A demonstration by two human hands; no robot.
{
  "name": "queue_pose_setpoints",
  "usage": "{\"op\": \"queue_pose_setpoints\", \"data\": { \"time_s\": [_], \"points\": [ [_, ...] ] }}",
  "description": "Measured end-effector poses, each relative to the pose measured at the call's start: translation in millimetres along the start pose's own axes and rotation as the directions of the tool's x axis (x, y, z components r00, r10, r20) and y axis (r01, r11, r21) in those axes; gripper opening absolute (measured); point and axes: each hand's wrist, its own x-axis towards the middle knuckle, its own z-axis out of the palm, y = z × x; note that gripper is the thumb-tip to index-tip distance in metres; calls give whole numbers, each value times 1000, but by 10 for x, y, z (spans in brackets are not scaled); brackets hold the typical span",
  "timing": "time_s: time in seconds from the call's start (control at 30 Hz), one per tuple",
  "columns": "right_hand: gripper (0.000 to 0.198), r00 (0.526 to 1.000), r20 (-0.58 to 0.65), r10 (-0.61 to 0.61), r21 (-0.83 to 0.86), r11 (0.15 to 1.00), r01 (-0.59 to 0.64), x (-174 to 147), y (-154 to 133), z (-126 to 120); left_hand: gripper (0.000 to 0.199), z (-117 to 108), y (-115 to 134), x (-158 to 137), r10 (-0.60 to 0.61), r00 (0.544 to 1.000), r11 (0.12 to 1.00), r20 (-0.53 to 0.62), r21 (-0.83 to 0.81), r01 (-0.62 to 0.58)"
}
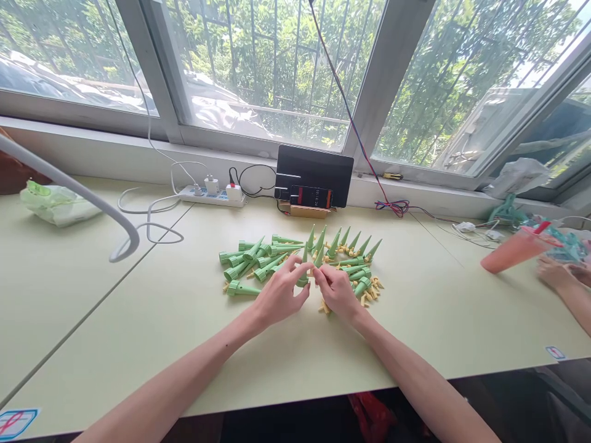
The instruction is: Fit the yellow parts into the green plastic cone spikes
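My left hand [281,292] and my right hand [337,290] meet over the middle of the pale green table [184,320]. Between their fingertips they hold one green plastic cone spike [305,271], point up. To the left lies a heap of green cone spikes [252,261] on their sides. Behind my hands several cone spikes [344,243] stand upright in a row. Small yellow plastic pieces [372,294] lie scattered right of my right hand and among the spikes.
A black tablet [314,172] and a phone [310,197] on a wooden stand lean by the window. A power strip [212,195] with cables is at the back left, a white lamp arm [69,184] left, a plastic bag [55,203] beyond. Another person's hands [561,274] and an orange cup [514,249] are at the right.
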Motion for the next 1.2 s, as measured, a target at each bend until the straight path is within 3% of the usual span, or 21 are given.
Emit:
{"op": "queue_pose_setpoints", "data": {
  "time_s": [0.2,0.43,0.87,1.2],
  "points": [
    [23,999,34,29,86,996,-32,1,-20,-9,34,-8,-26,6,-62,998,997,-26,46,63],
    [18,999,51,9,37,999,-11,0,25,1,37,6,-41,1,-64,998,996,-12,63,64],
    [41,999,37,-11,-64,998,13,7,28,2,32,16,-26,-7,-36,999,999,11,30,36],
    [16,1000,23,4,28,1000,-5,6,1,3,41,12,-61,5,-64,998,997,-27,50,65]
  ]
}}
